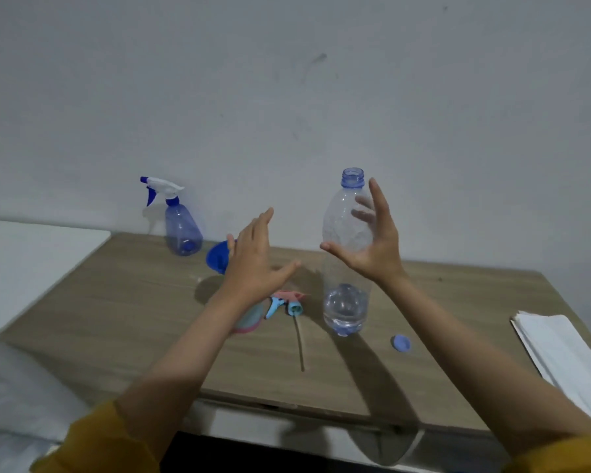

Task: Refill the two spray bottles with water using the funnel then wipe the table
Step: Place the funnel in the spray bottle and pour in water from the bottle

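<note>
1. Head view: you are looking down at a wooden table [116, 322] set against a plain grey wall, with both of your bare forearms reaching forward from mustard-yellow sleeves.
2. Your right hand [372, 247] is raised beside a tall clear water bottle [347, 254] that stands upright near the middle of the table. Its fingers [377, 199] are spread wide around the bottle's upper half; whether they touch the plastic, you cannot tell from this view.
3. The water bottle has no cap on, and only a little water sits in its base.
4. Its small blue cap [401, 343] lies on the table just to the right of the bottle's base.
5. Your left hand [256, 264] hovers above the table to the left of the bottle, its fingers straight and apart, holding nothing.
6. A blue funnel [217, 256] shows partly behind your left hand, near the back of the table.
7. A blue spray bottle [181, 230] with a white and blue trigger head stands upright at the back left, close to the wall and just left of the funnel.
8. A pink and light blue spray head [289, 302] with its thin dip tube lies flat on the table between your 2 hands.
9. A pink-rimmed bottle [249, 322] is mostly hidden beneath your left wrist.
10. A stack of white paper towels [560, 349] rests at the table's right edge.
</note>
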`<state>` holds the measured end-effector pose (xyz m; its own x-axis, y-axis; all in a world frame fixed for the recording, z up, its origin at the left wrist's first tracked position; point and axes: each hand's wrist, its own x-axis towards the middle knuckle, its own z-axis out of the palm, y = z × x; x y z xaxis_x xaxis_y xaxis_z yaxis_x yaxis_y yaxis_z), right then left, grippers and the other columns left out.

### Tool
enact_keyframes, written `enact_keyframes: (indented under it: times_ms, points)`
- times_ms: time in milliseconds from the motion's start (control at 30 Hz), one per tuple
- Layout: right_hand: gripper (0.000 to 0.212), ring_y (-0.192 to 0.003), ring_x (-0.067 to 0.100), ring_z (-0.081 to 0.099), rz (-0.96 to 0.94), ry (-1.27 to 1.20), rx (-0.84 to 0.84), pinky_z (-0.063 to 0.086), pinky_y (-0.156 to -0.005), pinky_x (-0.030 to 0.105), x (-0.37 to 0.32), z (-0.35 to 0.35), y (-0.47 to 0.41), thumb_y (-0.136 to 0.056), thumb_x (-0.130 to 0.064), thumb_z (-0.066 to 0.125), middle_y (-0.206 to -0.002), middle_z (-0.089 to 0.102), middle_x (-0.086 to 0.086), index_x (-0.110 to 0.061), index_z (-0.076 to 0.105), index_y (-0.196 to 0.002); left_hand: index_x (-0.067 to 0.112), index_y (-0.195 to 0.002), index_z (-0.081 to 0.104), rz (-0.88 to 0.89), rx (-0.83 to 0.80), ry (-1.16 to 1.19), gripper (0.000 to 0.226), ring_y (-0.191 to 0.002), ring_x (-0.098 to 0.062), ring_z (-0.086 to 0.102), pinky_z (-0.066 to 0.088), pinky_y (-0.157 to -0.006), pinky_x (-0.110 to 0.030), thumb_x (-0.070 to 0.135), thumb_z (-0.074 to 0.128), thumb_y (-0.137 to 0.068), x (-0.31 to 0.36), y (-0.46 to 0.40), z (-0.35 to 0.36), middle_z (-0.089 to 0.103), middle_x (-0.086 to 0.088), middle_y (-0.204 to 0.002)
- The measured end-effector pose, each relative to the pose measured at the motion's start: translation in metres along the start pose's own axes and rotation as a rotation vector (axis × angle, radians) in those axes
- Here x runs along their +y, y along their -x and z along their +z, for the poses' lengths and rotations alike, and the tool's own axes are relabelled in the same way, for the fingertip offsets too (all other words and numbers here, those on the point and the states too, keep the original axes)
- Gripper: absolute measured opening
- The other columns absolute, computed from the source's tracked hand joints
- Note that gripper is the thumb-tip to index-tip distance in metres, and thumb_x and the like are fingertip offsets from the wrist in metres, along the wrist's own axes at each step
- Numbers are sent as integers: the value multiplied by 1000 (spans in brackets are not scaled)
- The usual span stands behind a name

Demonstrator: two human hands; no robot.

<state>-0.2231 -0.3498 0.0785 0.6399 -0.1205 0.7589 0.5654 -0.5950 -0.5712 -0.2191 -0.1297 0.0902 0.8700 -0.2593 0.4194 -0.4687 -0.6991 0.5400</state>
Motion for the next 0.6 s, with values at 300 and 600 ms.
enact_keyframes:
  times_ms: [300,600]
  points:
    - [98,-70,10,54,-112,247,-223,53,-60,32,-33,48,-23,-59,-35,78,-109,57,3,-38,30,-144,18,-146,19,-207,-46,26,111,-138,-23,27,26,-109,-55,70,68,-60,-94,16,-37,27,-2,-151]
    - [104,-66,3,59,126,295,-684,55,-66,37,-87,64,-29,-56,-22,81,-104,58,-6,-60,28,-137,20,-145,25,-244,-134,431,105,-116,-10,50,46,-99,-39,52,80,-62,-115,5,-38,46,3,-136]
